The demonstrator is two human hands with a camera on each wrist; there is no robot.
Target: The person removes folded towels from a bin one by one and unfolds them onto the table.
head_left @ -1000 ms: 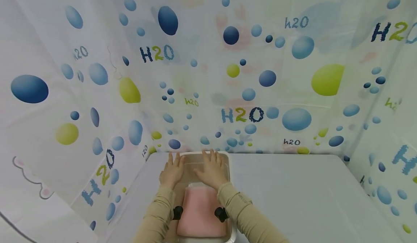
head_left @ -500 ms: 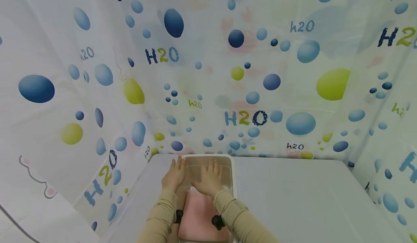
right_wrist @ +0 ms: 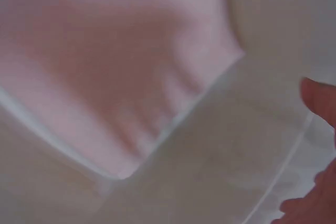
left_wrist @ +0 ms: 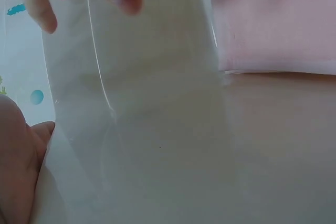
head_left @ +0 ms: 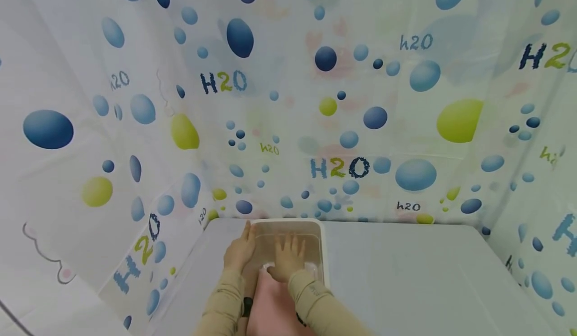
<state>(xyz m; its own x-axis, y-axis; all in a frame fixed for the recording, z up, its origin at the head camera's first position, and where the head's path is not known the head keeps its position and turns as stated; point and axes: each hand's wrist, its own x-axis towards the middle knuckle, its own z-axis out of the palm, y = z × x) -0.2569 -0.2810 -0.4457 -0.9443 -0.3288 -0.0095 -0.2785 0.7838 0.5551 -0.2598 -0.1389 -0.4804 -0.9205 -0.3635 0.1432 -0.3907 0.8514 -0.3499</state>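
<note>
A rectangular beige plastic tub (head_left: pixel 322 256) with a pale rim stands on the white table. Inside it lies a flat pink piece (head_left: pixel 269 301) with a thin pale edge and rounded corners; its exact kind is unclear. My left hand (head_left: pixel 239 253) rests at the tub's far left rim, fingers fairly straight and close together. In the left wrist view a fingertip of the left hand (left_wrist: pixel 16 166) touches the rim. Over the inside of the tub, my right hand (head_left: pixel 288 258) is spread, beyond the pink piece's far end. In the right wrist view only part of the right hand (right_wrist: pixel 320 198) shows.
White table surface (head_left: pixel 405 276) extends to the right of the tub. Curtains with blue and green drops and H2O lettering (head_left: pixel 340 168) hang behind and at both sides. A dark cable (head_left: pixel 15 318) crosses the lower left. A black wrist device (head_left: pixel 247 307) sits by the left sleeve.
My right hand has drawn from the far rim back toward me, over the tub's inside. My left hand's spread fingers have come together at the left rim. The head view has shifted slightly.
</note>
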